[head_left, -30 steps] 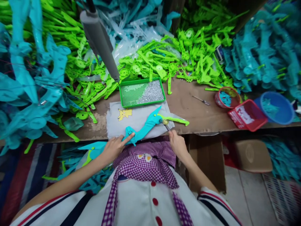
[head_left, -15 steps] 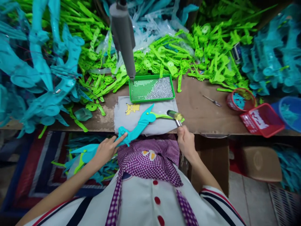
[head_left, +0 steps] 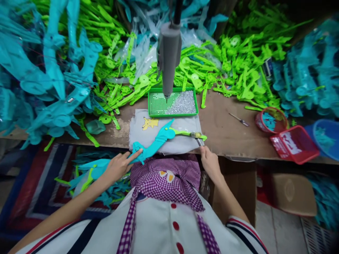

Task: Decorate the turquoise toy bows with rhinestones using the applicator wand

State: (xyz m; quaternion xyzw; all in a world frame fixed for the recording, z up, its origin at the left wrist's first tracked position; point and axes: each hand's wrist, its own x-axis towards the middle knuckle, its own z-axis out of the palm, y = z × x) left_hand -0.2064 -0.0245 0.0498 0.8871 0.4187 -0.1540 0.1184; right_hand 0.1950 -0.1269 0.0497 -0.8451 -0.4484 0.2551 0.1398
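Head view: blue plastic part (head_left: 155,144) lies on a grey cloth (head_left: 185,143) at the near edge of the counter (head_left: 225,130), long axis running approx 8 o'clock to 2 o'clock, w/ a green arm (head_left: 182,133) sticking out of its upper end toward 3 o'clock. Left hand (head_left: 119,165) sits at the part's 8 o'clock end, index finger stretched flat along the blue tail, pressing it down; other fingers loosely curled, nothing gripped. Right hand (head_left: 210,160) is at 4 o'clock from the part, fingers closed narrow on the handle of a small hammer (head_left: 196,135), head resting at the green arm's far tip. So left is nearer the blue body, right nearer the green tip. Green tray (head_left: 156,106) of small silver bits sits at 12 o'clock, just beyond the cloth, grey hanging tool (head_left: 168,56) above it.
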